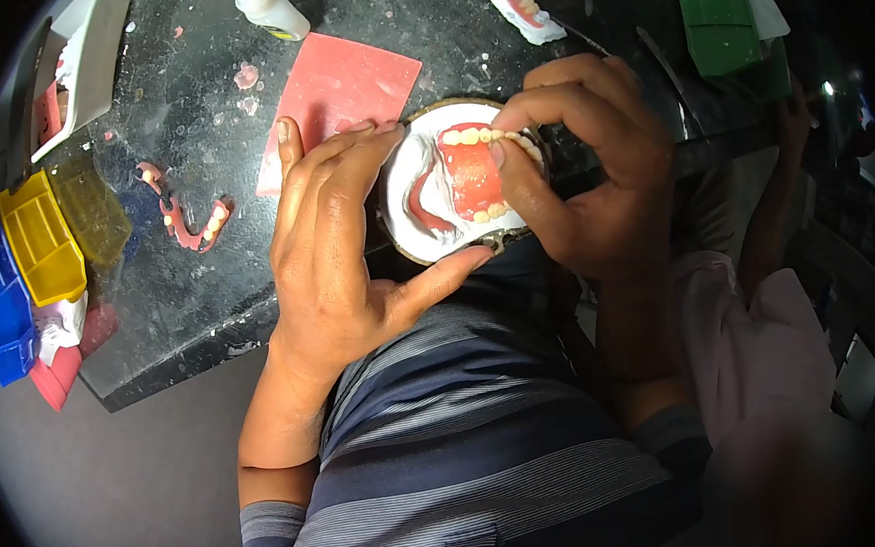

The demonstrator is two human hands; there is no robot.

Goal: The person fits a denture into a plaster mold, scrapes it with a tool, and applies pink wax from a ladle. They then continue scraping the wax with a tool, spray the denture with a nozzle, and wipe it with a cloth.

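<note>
A white plaster dental model (413,187) on a round base bears a pink wax denture (474,181) with a row of cream teeth. My left hand (334,242) wraps round the model's left side, fingertips at its upper edge and thumb along the lower edge. From the right, my right hand (590,153) has its thumb and index finger pinched on the row of teeth at the denture's upper right. Whether a loose tooth lies between these fingertips cannot be made out. A pink wax sheet (354,83) lies beside the model, partly under my left fingers.
On the dark table (196,289) lie a white bottle (265,6), a partial denture (185,223) and another dental model (522,8). Yellow (44,239) and blue (1,287) trays stand left, below a white container (95,62). Green tray (718,30) upper right; another person's arm (778,194) far right.
</note>
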